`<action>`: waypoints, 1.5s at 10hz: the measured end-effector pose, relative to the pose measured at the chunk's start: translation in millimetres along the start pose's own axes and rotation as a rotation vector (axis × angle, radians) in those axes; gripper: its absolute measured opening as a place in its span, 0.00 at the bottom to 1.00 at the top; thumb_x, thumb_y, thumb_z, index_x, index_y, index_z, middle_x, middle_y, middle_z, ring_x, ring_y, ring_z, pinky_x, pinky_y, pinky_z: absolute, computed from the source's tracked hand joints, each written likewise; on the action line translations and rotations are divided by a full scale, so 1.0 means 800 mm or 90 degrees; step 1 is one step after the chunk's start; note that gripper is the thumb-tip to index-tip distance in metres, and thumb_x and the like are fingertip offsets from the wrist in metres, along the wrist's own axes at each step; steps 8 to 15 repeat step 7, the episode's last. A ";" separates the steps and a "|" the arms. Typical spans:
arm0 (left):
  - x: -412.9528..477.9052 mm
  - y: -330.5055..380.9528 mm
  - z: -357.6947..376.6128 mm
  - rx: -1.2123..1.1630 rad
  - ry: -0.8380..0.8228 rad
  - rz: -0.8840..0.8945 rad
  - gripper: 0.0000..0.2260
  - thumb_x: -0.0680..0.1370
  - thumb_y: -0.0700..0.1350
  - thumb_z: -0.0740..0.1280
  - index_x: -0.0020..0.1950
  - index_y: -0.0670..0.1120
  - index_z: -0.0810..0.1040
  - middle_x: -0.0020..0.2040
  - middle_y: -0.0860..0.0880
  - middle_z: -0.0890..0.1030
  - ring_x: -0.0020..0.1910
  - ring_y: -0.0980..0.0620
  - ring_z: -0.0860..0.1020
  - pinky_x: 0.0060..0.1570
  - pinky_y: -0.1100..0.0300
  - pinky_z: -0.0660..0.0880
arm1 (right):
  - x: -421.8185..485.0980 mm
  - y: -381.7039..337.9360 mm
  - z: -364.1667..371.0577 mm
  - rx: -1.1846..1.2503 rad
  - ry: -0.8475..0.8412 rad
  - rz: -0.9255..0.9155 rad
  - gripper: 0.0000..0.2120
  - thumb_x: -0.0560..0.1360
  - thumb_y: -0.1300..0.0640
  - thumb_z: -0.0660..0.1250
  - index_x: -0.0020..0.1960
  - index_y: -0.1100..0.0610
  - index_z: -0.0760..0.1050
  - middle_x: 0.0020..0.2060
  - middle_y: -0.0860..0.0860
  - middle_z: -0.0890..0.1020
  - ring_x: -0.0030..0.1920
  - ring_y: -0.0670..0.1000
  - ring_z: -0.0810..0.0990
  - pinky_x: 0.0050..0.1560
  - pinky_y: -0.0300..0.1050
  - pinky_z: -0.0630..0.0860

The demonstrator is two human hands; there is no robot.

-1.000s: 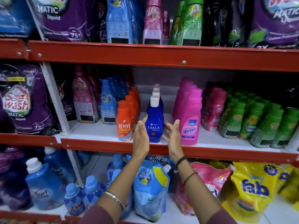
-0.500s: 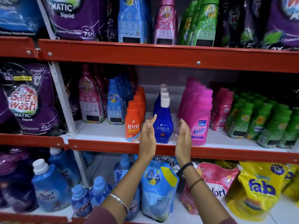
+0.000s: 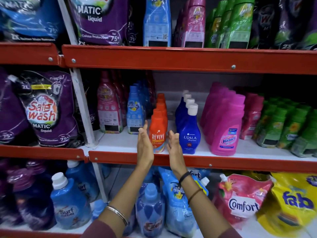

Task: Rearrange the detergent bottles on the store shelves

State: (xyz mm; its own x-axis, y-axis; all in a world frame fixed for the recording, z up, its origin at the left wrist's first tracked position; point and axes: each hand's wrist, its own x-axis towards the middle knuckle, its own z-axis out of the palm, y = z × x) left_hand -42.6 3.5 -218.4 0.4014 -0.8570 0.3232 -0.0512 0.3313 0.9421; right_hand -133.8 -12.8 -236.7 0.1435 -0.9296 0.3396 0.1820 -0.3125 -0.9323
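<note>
My two hands were up at the middle shelf (image 3: 197,163), flanking the front orange Revive bottle (image 3: 157,133) of its short file. My left hand (image 3: 145,143) stood palm-in against the bottle's left flank, fingers (image 3: 143,130) straight and held together, thumb lifted; whether they actually touched the plastic I could not tell. My right hand (image 3: 174,145) was just off the bottle's right side, in the gap between it and the front blue Ujala bottle (image 3: 189,133), fingers loosely spread and slightly curled. Neither hand had closed on anything.

The Revive bottle stood upright at the front lip of the shelf, with more orange caps lined up behind it. The Ujala row sat just beside it to the right, and the pink Vanish bottles (image 3: 226,127) beyond that.

To do this step well, I judged I should bring both palms in evenly on the lower body of the bottle, not the neck, so it slid rather than tipped. The bottle looked light and narrow, easy to topple off the red edge. I should keep my right knuckles clear of the Ujala label, since that row looked already straight, and push square along the file so the bottles behind stayed in line.
</note>
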 end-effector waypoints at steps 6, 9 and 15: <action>0.002 0.005 -0.011 0.041 -0.119 -0.018 0.34 0.75 0.67 0.41 0.77 0.55 0.59 0.74 0.46 0.68 0.71 0.48 0.69 0.72 0.45 0.66 | 0.009 -0.006 0.007 0.066 0.075 0.015 0.41 0.69 0.32 0.48 0.68 0.61 0.67 0.58 0.49 0.76 0.53 0.37 0.77 0.50 0.28 0.73; -0.006 0.008 -0.010 0.071 -0.053 0.040 0.29 0.78 0.63 0.45 0.76 0.54 0.61 0.75 0.48 0.66 0.73 0.52 0.66 0.73 0.46 0.64 | 0.002 -0.011 0.000 0.112 0.117 0.008 0.34 0.74 0.37 0.51 0.66 0.63 0.69 0.60 0.51 0.76 0.56 0.43 0.77 0.56 0.34 0.73; -0.006 0.008 -0.010 0.071 -0.053 0.040 0.29 0.78 0.63 0.45 0.76 0.54 0.61 0.75 0.48 0.66 0.73 0.52 0.66 0.73 0.46 0.64 | 0.002 -0.011 0.000 0.112 0.117 0.008 0.34 0.74 0.37 0.51 0.66 0.63 0.69 0.60 0.51 0.76 0.56 0.43 0.77 0.56 0.34 0.73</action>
